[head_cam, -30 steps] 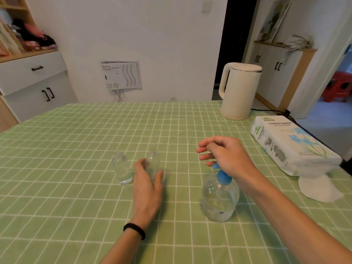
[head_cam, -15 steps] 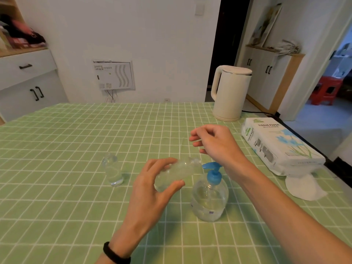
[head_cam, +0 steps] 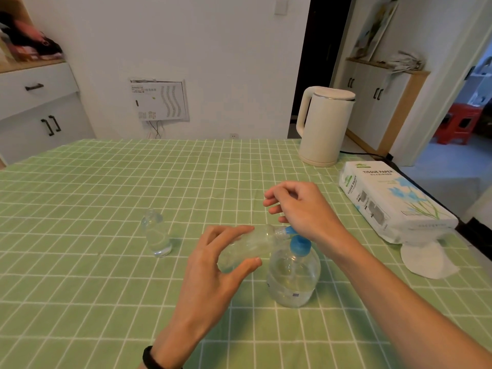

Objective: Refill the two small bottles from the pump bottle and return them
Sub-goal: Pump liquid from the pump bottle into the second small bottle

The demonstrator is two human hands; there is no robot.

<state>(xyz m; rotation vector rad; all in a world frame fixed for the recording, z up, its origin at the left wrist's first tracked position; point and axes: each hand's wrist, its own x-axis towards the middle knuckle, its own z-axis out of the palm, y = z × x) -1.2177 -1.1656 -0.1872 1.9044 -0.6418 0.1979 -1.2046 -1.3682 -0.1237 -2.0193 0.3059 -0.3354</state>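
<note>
Fingers (head_cam: 241, 230) of my left hand (head_cam: 213, 275) grip the small bottle (head_cam: 247, 245) tilted sideways, its mouth touching the pump bottle (head_cam: 292, 278) spout, while my right hand (head_cam: 300, 209) rests half-curled above the pump head.

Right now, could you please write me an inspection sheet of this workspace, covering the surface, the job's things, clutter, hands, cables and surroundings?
Surface: green checked tablecloth, a few creases, no spill seen.
Job's things: pump bottle upright, partly full, blue pump on; tilted small bottle held sideways, mouth at the blue nozzle; second small bottle upright, uncapped, apart to the left, a little liquid in it.
Clutter: tissue paper pack with a loose tissue at the right edge.
Hands: left hand grips the tilted small bottle; right hand rests on the pump head.
Cables: black kettle cord behind the white kettle; thin wires under the wall panel.
Surroundings: white cabinets, dark doorway, red stool.
</note>
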